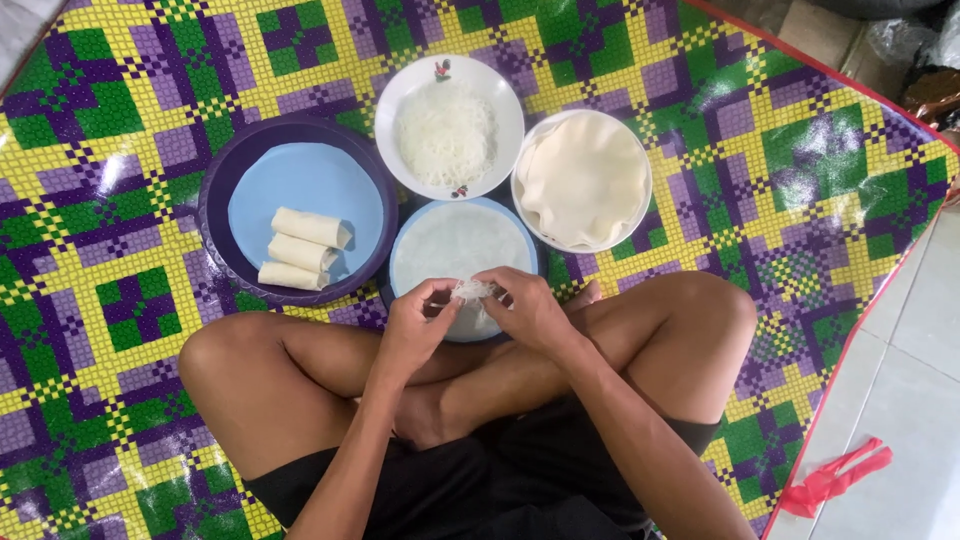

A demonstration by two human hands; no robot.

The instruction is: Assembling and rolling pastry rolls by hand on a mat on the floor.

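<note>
A person is sitting cross-legged on a glossy plastic mat (130,130) checked in yellow, green and purple, working over a round pale-blue plate (412,262) that is carrying a thin, translucent white wrapper sheet (455,240). The left hand (418,325) and the right hand (522,305) are meeting above the plate's near edge, fingers curled inward and pinching between them a small tuft of fine white noodles (472,291), stringy and slightly frizzy, hanging just over the sheet.

To the left, a dark purple round tray (215,215) is holding a blue plate (310,180) with three pale, smooth cylinder-shaped rolls (305,248) lying side by side. Behind the work plate, a white bowl (505,120) is holding a loose mound of thin white noodle strands (445,135). Beside it on the right, another white bowl (640,170) is holding a stack of soft, cream-coloured wrappers (582,180), their edges rippling. A strip of red plastic (835,478) is lying on the pale tiled floor (900,400) off the mat.
</note>
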